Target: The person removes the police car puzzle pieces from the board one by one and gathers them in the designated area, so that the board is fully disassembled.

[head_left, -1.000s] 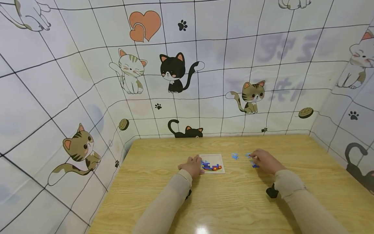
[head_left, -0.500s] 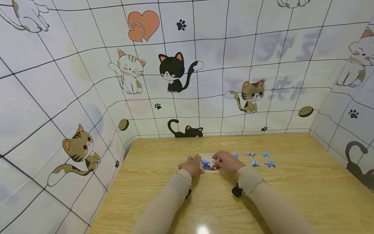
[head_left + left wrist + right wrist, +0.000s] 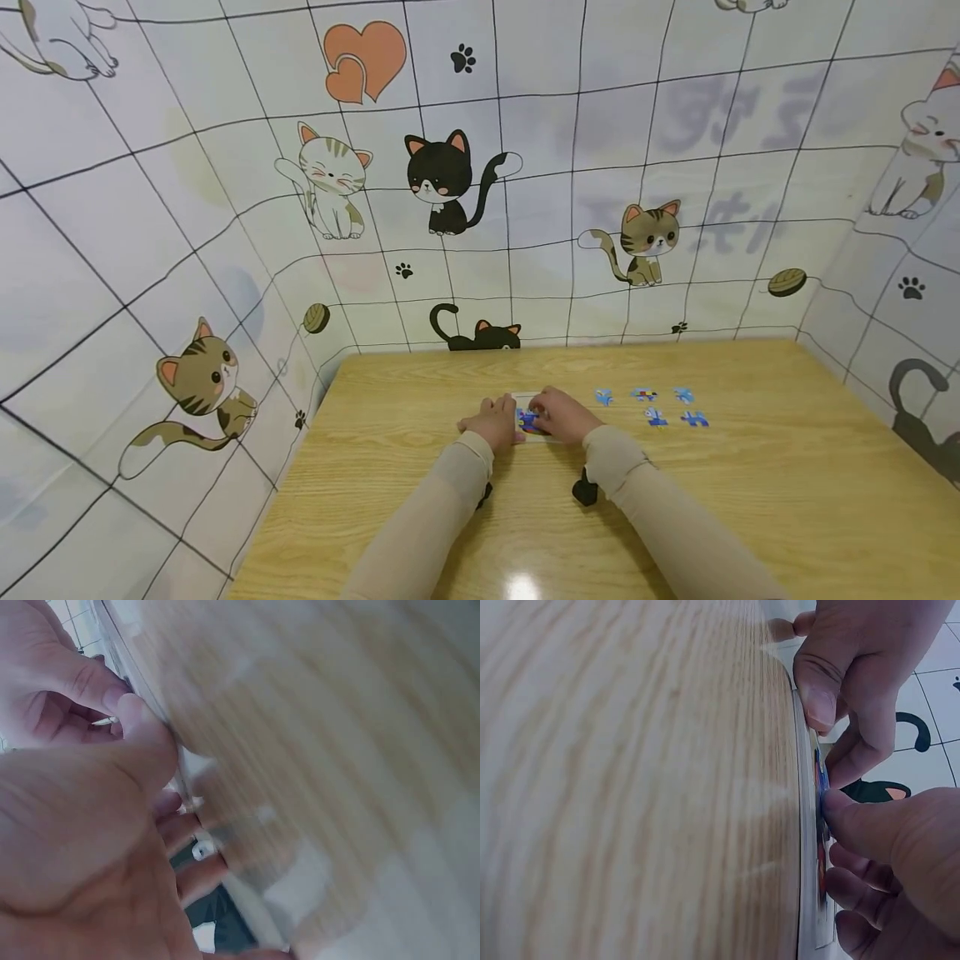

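A jigsaw puzzle tray (image 3: 522, 397) with a pale rim lies on the table, partly filled with blue and red pieces (image 3: 527, 421). My left hand (image 3: 491, 423) rests at its left side, fingers spread and thumb near the front edge. Over the middle of the tray, my right hand (image 3: 564, 415) has its thumb and fingertips brought together at a blue puzzle piece (image 3: 824, 781), mostly hidden beneath them. The right wrist view shows the tray edge-on, the right thumb touching the blue surface and the left thumb (image 3: 821, 709) pressing at the tray's rim.
Several loose puzzle pieces (image 3: 655, 417) lie in two rows right of the tray. The wooden table (image 3: 420, 383) meets a cat-printed cloth wall (image 3: 540, 283) at the back. A dark wrist-mounted device (image 3: 585, 489) hangs below the right cuff.
My right hand has moved left from the loose pieces to the tray, then further left over its middle and down. The left hand has stayed at the tray's left side.
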`<state>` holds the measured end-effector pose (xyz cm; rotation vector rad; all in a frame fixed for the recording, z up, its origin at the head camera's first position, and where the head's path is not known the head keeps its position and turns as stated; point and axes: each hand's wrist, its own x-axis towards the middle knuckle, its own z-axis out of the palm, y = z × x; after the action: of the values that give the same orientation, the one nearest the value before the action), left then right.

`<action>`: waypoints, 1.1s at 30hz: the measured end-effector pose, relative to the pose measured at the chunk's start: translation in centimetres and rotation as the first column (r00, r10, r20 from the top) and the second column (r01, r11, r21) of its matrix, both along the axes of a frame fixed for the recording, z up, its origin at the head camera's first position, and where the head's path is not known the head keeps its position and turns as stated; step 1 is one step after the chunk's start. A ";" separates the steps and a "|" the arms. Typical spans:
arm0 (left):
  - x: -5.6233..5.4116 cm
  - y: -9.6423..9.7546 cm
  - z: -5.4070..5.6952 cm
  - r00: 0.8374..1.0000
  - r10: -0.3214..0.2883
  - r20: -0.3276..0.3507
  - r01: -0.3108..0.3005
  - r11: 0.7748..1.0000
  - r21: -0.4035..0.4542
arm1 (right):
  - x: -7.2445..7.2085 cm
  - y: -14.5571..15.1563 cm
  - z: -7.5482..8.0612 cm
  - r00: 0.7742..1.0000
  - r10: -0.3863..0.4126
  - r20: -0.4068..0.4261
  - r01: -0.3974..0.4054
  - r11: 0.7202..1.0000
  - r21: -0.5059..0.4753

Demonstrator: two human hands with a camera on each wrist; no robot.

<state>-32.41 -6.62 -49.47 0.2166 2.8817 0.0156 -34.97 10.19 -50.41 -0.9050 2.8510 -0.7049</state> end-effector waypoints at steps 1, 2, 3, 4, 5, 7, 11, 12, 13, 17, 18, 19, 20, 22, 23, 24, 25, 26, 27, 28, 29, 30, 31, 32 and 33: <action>-0.1 0.0 0.0 1.000 0.006 0.003 -0.006 1.000 0.008 | 0.1 -0.1 0.1 1.000 -0.004 0.000 0.004 1.000 -0.003; -0.1 0.0 0.0 1.000 0.010 0.007 -0.010 1.000 0.013 | 0.2 -0.1 0.2 1.000 -0.009 0.001 0.009 1.000 -0.006; -0.2 0.0 0.0 1.000 0.011 0.011 -0.011 1.000 0.012 | 0.2 -0.2 0.3 1.000 -0.012 0.001 0.012 1.000 -0.007; -0.2 0.0 0.0 1.000 0.011 0.016 -0.011 1.000 0.013 | 0.2 -0.2 0.3 1.000 -0.015 0.002 0.015 1.000 -0.012; -0.2 0.0 0.0 1.000 0.011 0.016 -0.011 1.000 0.014 | 0.2 -0.3 0.4 1.000 -0.018 0.003 0.018 1.000 -0.016; -0.2 0.1 0.0 1.000 0.009 0.022 -0.009 1.000 0.008 | 0.2 -0.4 0.4 1.000 -0.024 0.013 0.024 0.999 -0.033; -0.1 0.1 0.1 1.000 0.009 0.023 -0.009 1.000 -0.009 | 0.0 -0.5 0.3 0.999 -0.022 0.035 0.024 0.996 -0.081; -0.2 0.1 0.1 1.000 0.009 0.025 -0.009 1.000 -0.015 | -0.1 -0.5 0.3 0.999 -0.023 0.043 0.027 0.996 -0.090; -0.2 0.2 0.1 1.000 0.011 0.022 -0.010 1.000 -0.017 | -0.1 -0.5 0.3 0.998 -0.025 0.051 0.030 0.995 -0.095; -0.2 0.2 0.0 1.000 0.013 0.023 -0.013 1.000 -0.021 | -0.4 -0.6 0.2 0.997 -0.043 0.069 0.050 0.994 -0.096; -0.1 0.2 0.0 1.000 0.014 0.020 -0.014 1.000 -0.020 | -0.5 -0.6 0.1 0.997 -0.043 0.068 0.050 0.995 -0.091; 0.0 0.2 0.1 1.000 0.014 0.018 -0.013 1.000 -0.022 | -0.5 -0.6 0.1 0.997 -0.042 0.064 0.047 0.995 -0.085; 0.1 0.2 0.3 1.000 0.013 0.018 -0.013 1.000 -0.023 | -0.6 -0.6 0.0 0.997 -0.039 0.061 0.044 0.996 -0.081; 0.4 0.3 0.6 1.000 0.010 0.014 -0.009 1.000 -0.029 | -0.7 -0.6 0.0 0.998 -0.027 0.059 0.032 0.996 -0.080; 0.5 0.3 0.9 1.000 0.007 0.011 -0.007 0.999 -0.033 | -0.7 -0.6 0.0 0.998 -0.024 0.057 0.028 0.996 -0.081; 0.7 0.3 1.1 1.000 0.005 0.009 -0.004 0.999 -0.035 | -0.7 -0.6 0.0 0.998 -0.020 0.055 0.025 0.996 -0.082; 0.9 0.3 1.3 1.000 0.003 0.010 -0.002 0.999 -0.037 | -0.7 -0.7 0.1 0.998 -0.020 0.057 0.025 0.996 -0.084; 1.0 0.3 1.5 1.000 0.002 0.011 -0.001 0.999 -0.037 | -0.8 -0.7 0.0 0.998 -0.017 0.055 0.022 0.996 -0.087; 1.0 0.2 1.5 1.000 0.001 0.011 0.000 0.999 -0.040 | -0.7 -0.7 0.1 0.999 -0.014 0.050 0.019 0.996 -0.090; 1.1 0.2 1.7 1.000 0.000 0.012 0.001 0.999 -0.040 | -0.7 -0.8 0.0 0.999 -0.012 0.041 0.016 0.996 -0.091; 1.2 0.2 1.8 1.000 -0.001 0.013 0.001 0.999 -0.042 | -0.7 -0.8 0.0 0.999 -0.011 0.035 0.014 0.995 -0.094; 1.0 0.2 1.5 1.000 0.000 0.006 0.000 0.999 -0.041 | -0.7 -0.9 0.0 1.000 -0.008 0.027 0.010 0.996 -0.094; 1.1 0.2 1.5 1.000 0.001 0.008 -0.001 0.999 -0.041 | -0.6 -1.0 0.0 1.000 -0.006 0.023 0.008 0.995 -0.097; 1.1 0.2 1.5 1.000 0.002 0.008 -0.001 0.999 -0.044 | -0.6 -1.0 0.0 1.000 -0.006 0.021 0.008 0.995 -0.104; 1.2 0.2 1.5 1.000 0.002 0.008 -0.002 0.999 -0.045 | -0.5 -1.1 0.0 1.000 -0.006 0.021 0.009 0.994 -0.107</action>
<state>-31.24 -6.41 -47.96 0.2045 2.8713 -0.0476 -35.45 9.12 -50.41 -0.8950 2.8236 -0.8700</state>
